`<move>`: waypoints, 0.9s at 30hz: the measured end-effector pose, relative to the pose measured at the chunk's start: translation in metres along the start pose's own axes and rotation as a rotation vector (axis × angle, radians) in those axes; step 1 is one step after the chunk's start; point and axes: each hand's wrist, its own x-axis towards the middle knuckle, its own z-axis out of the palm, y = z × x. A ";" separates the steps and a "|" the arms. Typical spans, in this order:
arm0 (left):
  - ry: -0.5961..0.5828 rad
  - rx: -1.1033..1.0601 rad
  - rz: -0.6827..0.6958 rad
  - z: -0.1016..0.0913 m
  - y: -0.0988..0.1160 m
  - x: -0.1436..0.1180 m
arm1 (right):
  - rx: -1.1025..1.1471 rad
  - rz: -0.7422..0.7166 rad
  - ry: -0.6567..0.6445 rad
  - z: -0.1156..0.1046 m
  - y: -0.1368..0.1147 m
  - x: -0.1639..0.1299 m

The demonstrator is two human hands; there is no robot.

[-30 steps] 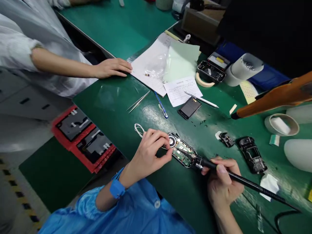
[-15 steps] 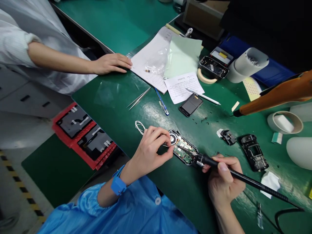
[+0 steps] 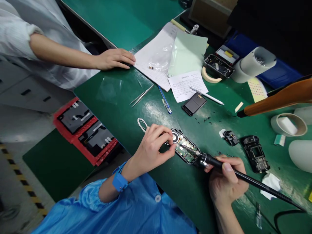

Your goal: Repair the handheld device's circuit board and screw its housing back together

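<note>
An open, oblong black-rimmed device with a green circuit board [image 3: 188, 151] lies on the dark green desk [image 3: 117, 125], between both hands. At its ten o'clock end sits a round black-and-white disc [image 3: 175, 137]. The left hand [image 3: 154, 145] comes in from nine o'clock, thumb and forefinger drawn close at the disc's rim; what they pinch cannot be told. From four o'clock, the right hand's [image 3: 227, 180] fingers clasp a slim black soldering iron [image 3: 214, 161], its metal tip over the board. A thin white looped wire [image 3: 142, 124] lies further out at ten o'clock.
</note>
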 end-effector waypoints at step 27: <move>-0.017 -0.041 -0.027 -0.005 -0.001 0.001 | 0.016 -0.004 0.024 -0.001 0.002 0.000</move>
